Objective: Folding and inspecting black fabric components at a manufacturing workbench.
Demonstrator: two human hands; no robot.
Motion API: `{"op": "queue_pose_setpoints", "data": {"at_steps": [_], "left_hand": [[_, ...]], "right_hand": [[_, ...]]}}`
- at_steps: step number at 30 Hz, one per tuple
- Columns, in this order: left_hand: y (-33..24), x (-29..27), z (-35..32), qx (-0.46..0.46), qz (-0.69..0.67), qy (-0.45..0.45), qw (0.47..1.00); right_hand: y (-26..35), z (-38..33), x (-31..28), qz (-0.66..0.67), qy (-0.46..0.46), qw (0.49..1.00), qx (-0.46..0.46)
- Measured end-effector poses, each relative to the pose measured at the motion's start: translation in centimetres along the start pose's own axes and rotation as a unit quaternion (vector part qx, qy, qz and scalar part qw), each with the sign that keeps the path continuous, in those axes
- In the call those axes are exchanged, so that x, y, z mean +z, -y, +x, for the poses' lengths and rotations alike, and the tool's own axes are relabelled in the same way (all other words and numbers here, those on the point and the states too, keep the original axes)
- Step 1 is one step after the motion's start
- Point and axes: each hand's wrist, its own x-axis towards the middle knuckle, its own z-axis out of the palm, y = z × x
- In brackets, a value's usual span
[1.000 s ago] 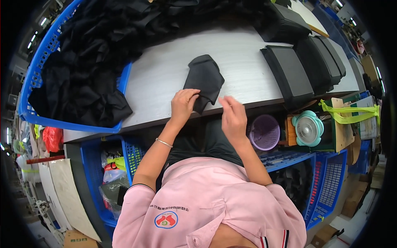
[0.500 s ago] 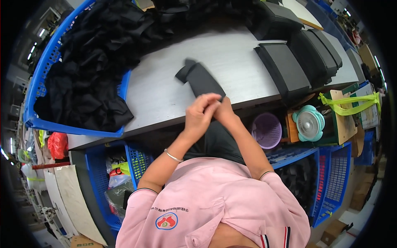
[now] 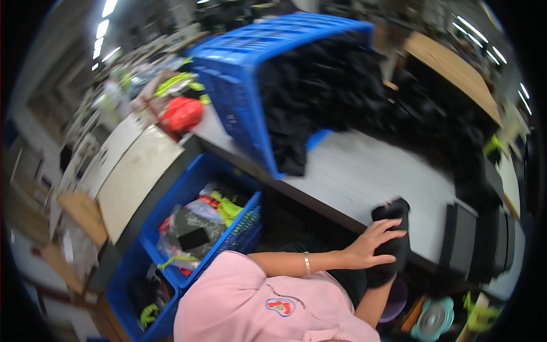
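Observation:
My left hand [image 3: 377, 244] lies with its fingers spread against a tube-like piece of black fabric [image 3: 399, 253] at the table's near edge. My right forearm [image 3: 374, 305] runs up into the lower end of this piece. The fabric covers nearly all of my right hand; what looks like fingertips shows at its upper end. How those fingers are set is hidden. Beyond, a loose heap of black fabric pieces [image 3: 319, 85] spills out of a tipped blue basket [image 3: 231, 94] onto the pale grey table [image 3: 353, 171].
Stacked black pieces [image 3: 458, 239] stand at the table's right. Below the table's left end, a blue crate [image 3: 154, 242] holds plastic bags and a dark flat phone-like object [image 3: 194, 238]. A red bag [image 3: 182, 114] lies behind it. A turquoise fan [image 3: 434, 319] and purple basket [image 3: 396, 299] are at lower right.
The view has swung left. The black piece lay on the table with both hands at its near end; now it is raised around my right hand, and my left hand has spread against it.

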Motion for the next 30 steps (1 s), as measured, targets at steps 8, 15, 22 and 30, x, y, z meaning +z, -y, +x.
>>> {"op": "queue_pose_setpoints", "data": {"at_steps": [8, 15, 22, 30], "left_hand": [[0.5, -4.3, 2.5, -0.160, -0.170, 0.093, 0.968], [-2.8, 0.2, -4.0, 0.082, 0.111, -0.046, 0.989], [-0.9, 1.4, -4.3, 0.041, 0.000, -0.099, 0.994], [-2.9, 0.9, -4.3, 0.109, 0.114, -0.068, 0.985]], "right_hand": [[-1.6, -4.4, 0.8, -0.117, -0.029, 0.987, -0.103], [-1.5, -6.0, 1.2, -0.236, -0.101, 0.958, -0.128], [0.8, 1.2, 0.1, -0.344, -0.175, 0.912, -0.138], [10.4, 6.7, -1.9, -0.613, -0.200, 0.758, 0.100]]}}
